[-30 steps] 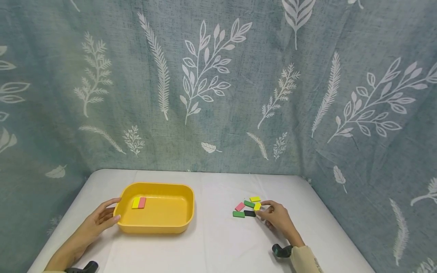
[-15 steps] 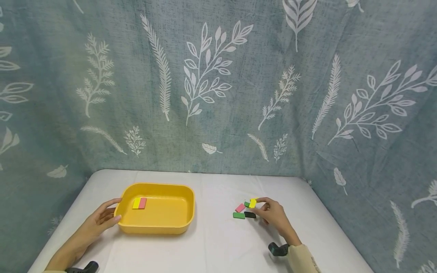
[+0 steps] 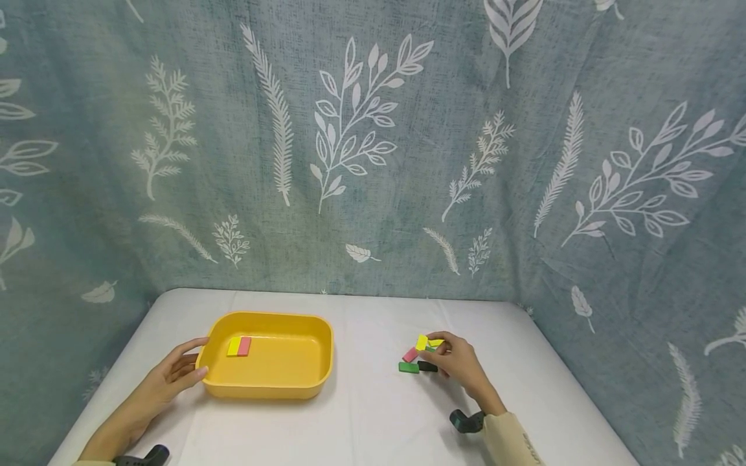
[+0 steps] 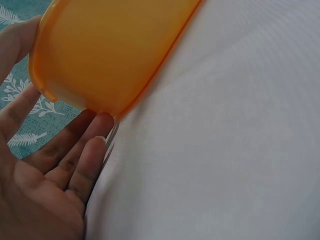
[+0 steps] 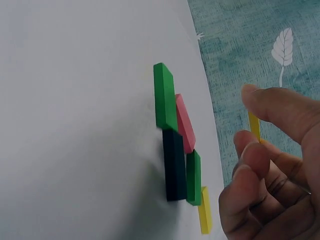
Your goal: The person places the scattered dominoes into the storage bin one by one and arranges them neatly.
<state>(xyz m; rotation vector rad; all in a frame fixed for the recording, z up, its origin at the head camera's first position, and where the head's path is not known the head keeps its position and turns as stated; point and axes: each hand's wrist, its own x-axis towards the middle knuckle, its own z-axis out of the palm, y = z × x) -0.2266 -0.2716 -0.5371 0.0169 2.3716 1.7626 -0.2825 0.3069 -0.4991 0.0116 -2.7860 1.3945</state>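
Note:
My right hand [image 3: 457, 362] pinches a yellow rectangular block [image 3: 421, 342] between thumb and fingertips, raised above a small group of blocks. In the right wrist view only a narrow strip of that block shows between the fingers. Under and beside the hand lie a pink block [image 3: 410, 355], a green block [image 3: 408, 367], a black block [image 3: 428, 366], another green block [image 5: 194, 177] and another yellow block [image 5: 205, 210]. My left hand [image 3: 166, 375] rests its spread fingers against the left end of a yellow tray [image 3: 268, 392].
Inside the tray, at its left, a yellow block [image 3: 233, 347] and a pink block [image 3: 244, 347] lie side by side. A white cloth [image 3: 373, 414] covers the table. Behind it hangs a leaf-patterned green curtain [image 3: 408, 259].
My right hand has picked up the yellow block from the group and moved it up and to the left. The left hand and tray have stayed in place.

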